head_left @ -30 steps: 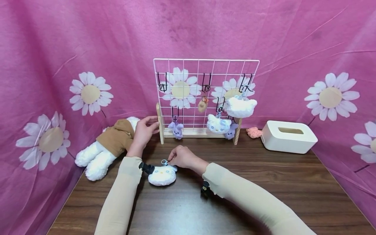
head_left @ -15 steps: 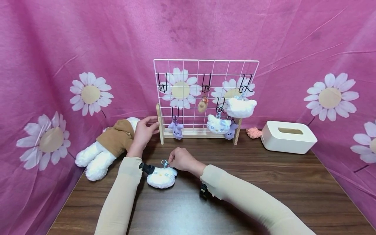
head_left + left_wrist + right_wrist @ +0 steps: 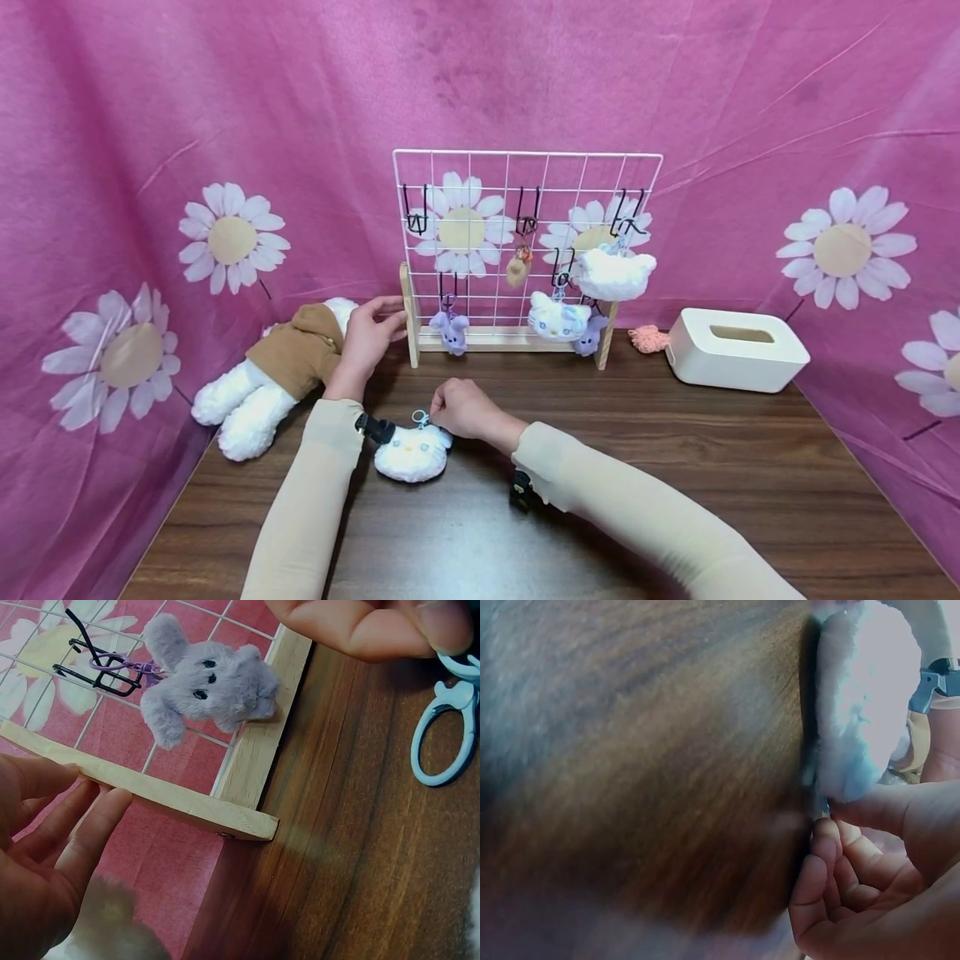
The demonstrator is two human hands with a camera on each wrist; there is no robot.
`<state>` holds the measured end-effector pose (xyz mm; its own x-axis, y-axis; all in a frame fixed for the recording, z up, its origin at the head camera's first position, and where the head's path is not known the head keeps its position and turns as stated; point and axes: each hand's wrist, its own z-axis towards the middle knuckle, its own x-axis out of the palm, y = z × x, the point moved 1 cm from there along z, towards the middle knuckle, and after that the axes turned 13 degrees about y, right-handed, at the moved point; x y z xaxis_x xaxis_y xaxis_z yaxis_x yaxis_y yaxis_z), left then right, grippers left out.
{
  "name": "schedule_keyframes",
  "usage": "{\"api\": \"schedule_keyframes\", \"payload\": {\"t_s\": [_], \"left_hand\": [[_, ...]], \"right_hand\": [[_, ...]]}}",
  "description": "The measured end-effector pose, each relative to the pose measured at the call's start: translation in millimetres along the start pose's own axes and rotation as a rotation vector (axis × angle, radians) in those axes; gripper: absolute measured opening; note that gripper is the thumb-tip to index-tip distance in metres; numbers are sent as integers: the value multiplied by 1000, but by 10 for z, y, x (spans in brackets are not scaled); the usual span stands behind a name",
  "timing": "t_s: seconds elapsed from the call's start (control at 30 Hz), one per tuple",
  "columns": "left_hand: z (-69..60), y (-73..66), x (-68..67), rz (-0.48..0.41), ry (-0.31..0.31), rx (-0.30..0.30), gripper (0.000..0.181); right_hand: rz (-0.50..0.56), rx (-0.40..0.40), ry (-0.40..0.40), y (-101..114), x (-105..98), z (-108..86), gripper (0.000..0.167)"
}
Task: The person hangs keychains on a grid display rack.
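Observation:
My right hand [image 3: 467,407] pinches the light-blue clasp [image 3: 444,733] of a white plush cat-face keychain [image 3: 411,455]. The plush lies face up low over the table, and in the right wrist view its fluffy body [image 3: 866,697] is just beyond my thumb and fingertips. At the rack's left side, my left hand [image 3: 367,337] touches the wooden post [image 3: 408,317] with nearly straight fingers. The left wrist view shows those fingertips along the post's edge. A white wire grid rack [image 3: 487,153] stands upright, with black hooks, between its wooden posts.
On the rack hang purple rabbit plushes [image 3: 453,333], a brown charm [image 3: 518,267], a blue-eyed cat plush [image 3: 558,317] and a white plush [image 3: 617,275]. One upper-left hook [image 3: 416,221] is bare. A plush toy [image 3: 296,354] lies left; a tissue box [image 3: 738,350] and pink tassel [image 3: 649,338] sit right.
The cat-face keychain has shifted slightly toward the near edge and left, with my right hand still pinching its clasp. My left hand stays at the post.

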<state>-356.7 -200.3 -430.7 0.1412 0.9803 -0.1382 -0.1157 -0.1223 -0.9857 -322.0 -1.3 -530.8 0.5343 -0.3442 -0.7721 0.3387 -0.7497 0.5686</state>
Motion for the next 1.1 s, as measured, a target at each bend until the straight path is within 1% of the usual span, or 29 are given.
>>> {"api": "schedule_keyframes", "payload": {"t_s": [0.23, 0.47, 0.5, 0.53, 0.67, 0.7, 0.73, 0.77, 0.87, 0.97, 1.0, 1.1], "left_hand": [[1, -20, 5, 9, 5, 2, 36], [4, -20, 3, 18, 8, 5, 37], [5, -19, 2, 18, 9, 4, 37], [4, -19, 2, 18, 8, 3, 37], [4, -11, -2, 18, 11, 1, 37], [4, -9, -3, 18, 10, 1, 37], [2, -7, -4, 17, 11, 0, 37], [1, -4, -5, 16, 12, 1, 36], [-1, 1, -2, 12, 12, -3, 36], [2, 8, 0, 11, 6, -5, 36], [3, 10, 0, 11, 3, -6, 36], [5, 13, -3, 10, 0, -5, 36]], "right_hand": [[52, 2, -1, -16, -25, 1, 22], [68, -35, -48, -7, -51, -26, 18], [47, -38, -64, 72, -89, -114, 14], [45, -41, -70, 103, -109, -145, 13], [48, -63, -103, 162, -155, -199, 9], [60, -68, -100, 203, -190, -237, 9], [97, -76, -90, 189, -199, -212, 11], [99, -96, -106, 197, -208, -230, 10], [171, -121, -93, 424, -381, -456, 10], [220, -146, -105, 571, -488, -614, 8], [253, -137, -91, 638, -540, -672, 8], [294, -140, -80, 696, -579, -734, 7]]}}
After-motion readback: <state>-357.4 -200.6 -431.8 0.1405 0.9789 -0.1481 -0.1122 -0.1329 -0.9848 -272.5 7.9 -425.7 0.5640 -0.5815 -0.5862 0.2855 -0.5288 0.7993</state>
